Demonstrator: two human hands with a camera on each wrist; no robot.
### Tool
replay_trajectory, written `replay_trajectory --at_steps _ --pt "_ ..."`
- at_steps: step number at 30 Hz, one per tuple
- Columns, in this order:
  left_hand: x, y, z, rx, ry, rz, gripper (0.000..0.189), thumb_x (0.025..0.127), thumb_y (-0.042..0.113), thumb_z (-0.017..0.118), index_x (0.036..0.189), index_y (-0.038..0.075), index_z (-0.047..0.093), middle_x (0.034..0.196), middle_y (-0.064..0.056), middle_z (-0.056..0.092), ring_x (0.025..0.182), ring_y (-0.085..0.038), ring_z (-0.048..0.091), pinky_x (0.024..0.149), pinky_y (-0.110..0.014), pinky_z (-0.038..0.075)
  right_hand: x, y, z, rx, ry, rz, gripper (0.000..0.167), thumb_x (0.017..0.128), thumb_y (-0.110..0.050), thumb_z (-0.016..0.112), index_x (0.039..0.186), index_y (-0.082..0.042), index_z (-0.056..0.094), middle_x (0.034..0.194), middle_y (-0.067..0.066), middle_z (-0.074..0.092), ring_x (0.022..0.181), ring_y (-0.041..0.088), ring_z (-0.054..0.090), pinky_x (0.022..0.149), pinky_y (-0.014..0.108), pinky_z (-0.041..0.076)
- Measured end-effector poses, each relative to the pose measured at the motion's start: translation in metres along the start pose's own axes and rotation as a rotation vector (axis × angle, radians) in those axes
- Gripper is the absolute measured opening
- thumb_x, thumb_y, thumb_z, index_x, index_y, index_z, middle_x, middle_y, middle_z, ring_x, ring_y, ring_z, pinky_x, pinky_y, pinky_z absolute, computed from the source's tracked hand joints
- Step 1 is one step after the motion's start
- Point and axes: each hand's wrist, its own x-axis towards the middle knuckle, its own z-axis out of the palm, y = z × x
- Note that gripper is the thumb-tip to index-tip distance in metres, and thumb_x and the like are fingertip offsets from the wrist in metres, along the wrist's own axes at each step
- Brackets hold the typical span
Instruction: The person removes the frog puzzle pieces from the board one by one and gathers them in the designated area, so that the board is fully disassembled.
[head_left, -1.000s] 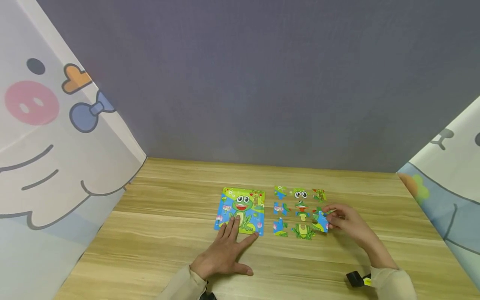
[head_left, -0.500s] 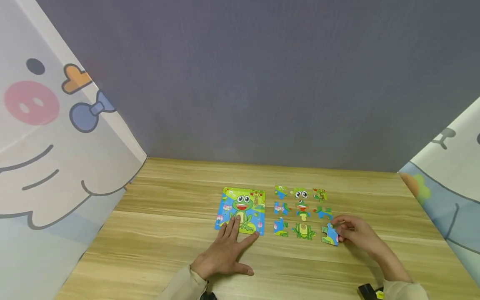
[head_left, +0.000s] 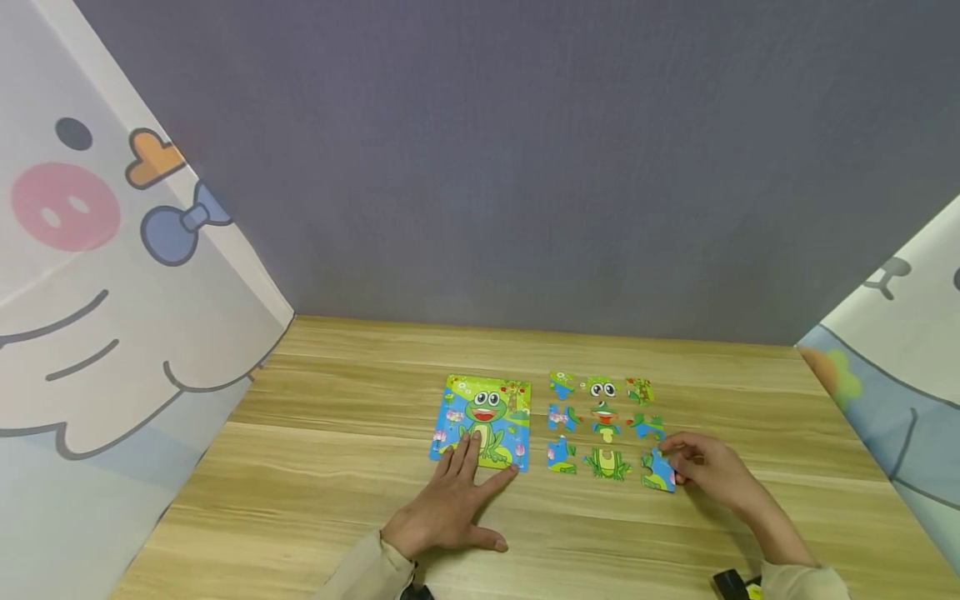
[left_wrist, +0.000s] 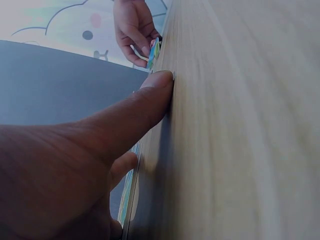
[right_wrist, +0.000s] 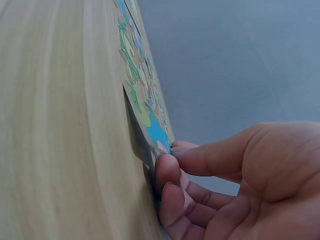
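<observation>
My right hand [head_left: 708, 471] pinches a blue and green corner jigsaw piece [head_left: 658, 471] by its right edge, at the lower right of the loose pieces. In the right wrist view this piece [right_wrist: 152, 122] is tilted, its near edge raised over the table with a shadow below. My left hand [head_left: 453, 500] lies with spread, straight fingers on the lower part of a square frog picture board [head_left: 498, 425]. In the left wrist view the left thumb [left_wrist: 125, 122] rests on the wood, and the right hand [left_wrist: 134, 30] shows beyond it with the piece.
Several frog jigsaw pieces lie apart in rows right of the board, among them an eyes piece [head_left: 602, 389], a mouth piece [head_left: 605, 421] and a legs piece [head_left: 607, 463]. Behind the wooden table [head_left: 337, 400] stands a grey panel [head_left: 480, 183]; cartoon-printed panels [head_left: 75, 333] flank it.
The right hand has carried the corner piece right and toward the person, off the pieces beside it, then barely moved in the last half second. The left hand has stayed still.
</observation>
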Motion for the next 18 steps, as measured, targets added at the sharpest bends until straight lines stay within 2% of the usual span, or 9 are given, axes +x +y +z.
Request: replay_trajectory --at_steps 6,9,18 --pt "0.0004 0.0004 -0.0001 0.002 0.001 0.004 0.093 0.079 0.066 0.071 0.157 0.034 0.032 0.163 -0.035 0.008 0.153 -0.051 0.010 0.121 -0.064 0.023 -0.0014 -0.0010 0.0007 -0.007 0.013 0.026 0.025 0.097 0.004 0.053 0.120 0.010 0.061 0.097 0.015 0.067 0.070 0.005 0.058 0.061 0.024 0.054" --pt "0.0007 0.0008 -0.0006 -0.002 0.000 0.006 0.093 0.079 0.066 0.071 0.157 0.034 0.032 0.164 -0.035 0.008 0.154 -0.051 0.009 0.121 -0.064 0.022 -0.0022 -0.0016 0.0009 -0.012 0.020 0.031 0.024 0.097 0.004 0.054 0.119 0.010 0.062 0.094 0.014 0.066 0.069 0.004 0.058 0.061 0.023 0.053" --pt "0.0010 0.0012 -0.0009 -0.037 0.007 0.004 0.095 0.079 0.064 0.072 0.158 0.032 0.031 0.164 -0.035 0.005 0.154 -0.052 0.007 0.121 -0.066 0.019 -0.0056 -0.0024 -0.0030 -0.094 0.048 -0.010 0.025 0.099 -0.006 0.058 0.120 0.008 0.062 0.090 0.009 0.068 0.072 0.004 0.058 0.062 0.023 0.051"
